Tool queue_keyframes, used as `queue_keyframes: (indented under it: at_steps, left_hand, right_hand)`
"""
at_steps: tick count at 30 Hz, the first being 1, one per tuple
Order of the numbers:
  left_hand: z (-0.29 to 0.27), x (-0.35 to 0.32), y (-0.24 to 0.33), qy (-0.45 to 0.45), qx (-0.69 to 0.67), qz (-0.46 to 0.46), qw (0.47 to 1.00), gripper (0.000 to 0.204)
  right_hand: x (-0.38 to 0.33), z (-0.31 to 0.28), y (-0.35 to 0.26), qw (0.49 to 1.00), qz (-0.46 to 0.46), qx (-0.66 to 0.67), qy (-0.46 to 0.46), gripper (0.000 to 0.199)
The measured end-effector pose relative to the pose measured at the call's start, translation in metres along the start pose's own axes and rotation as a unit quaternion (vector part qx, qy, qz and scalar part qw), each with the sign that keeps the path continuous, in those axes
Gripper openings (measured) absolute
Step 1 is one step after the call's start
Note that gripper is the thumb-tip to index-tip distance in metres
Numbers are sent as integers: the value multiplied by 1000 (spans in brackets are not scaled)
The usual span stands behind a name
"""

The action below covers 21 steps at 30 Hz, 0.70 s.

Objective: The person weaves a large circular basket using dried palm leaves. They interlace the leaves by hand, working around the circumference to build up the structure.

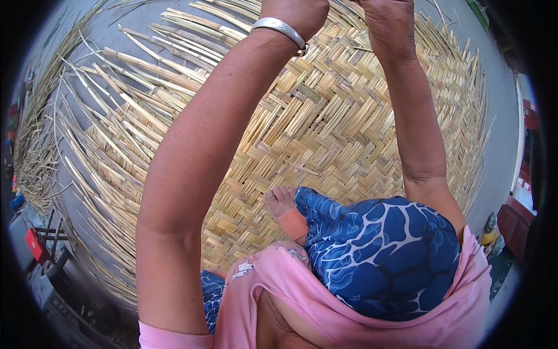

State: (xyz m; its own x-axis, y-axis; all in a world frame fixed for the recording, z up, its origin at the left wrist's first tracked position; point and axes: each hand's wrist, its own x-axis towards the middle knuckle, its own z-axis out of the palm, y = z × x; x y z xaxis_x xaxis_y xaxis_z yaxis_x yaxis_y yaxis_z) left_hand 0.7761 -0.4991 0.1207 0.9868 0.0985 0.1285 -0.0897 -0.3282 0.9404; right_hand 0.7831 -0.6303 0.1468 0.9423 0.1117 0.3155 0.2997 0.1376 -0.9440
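Note:
A large mat [325, 145] of flat, straw-coloured split stalks in a zigzag weave spreads beneath me. Its left side ends in long loose stalks [125, 110] that fan outward. Both arms reach over it to the far side. My left hand [296, 14], below which a silver bangle [282, 26] circles the wrist, is at the top edge of the picture. Close by on its right is my right hand [388, 26], above the woven part. The picture's edge cuts off the fingers of both hands, so whatever they hold or touch is hidden.
My bare foot [282, 203] rests on the mat, beside my blue patterned trouser leg [378, 250]. A heap of thin loose stalks [38, 157] lies on the grey floor [110, 29] at left. A red object [36, 245] is at lower left, and dark red furniture [514, 224] at right.

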Motion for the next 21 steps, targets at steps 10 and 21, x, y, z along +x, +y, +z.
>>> queue_keyframes:
  at_steps: [10, 21]
  left_hand:
    - [-42, 35, -28, -23, 7, -43, 999, 18]
    - [-87, -75, -94, -148, 308, -163, 925, 30]
  right_hand:
    - [-9, 18, -20, 968, 44, 233, -77, 5]
    - [-44, 10, 107, 949, 291, 34, -118, 11]
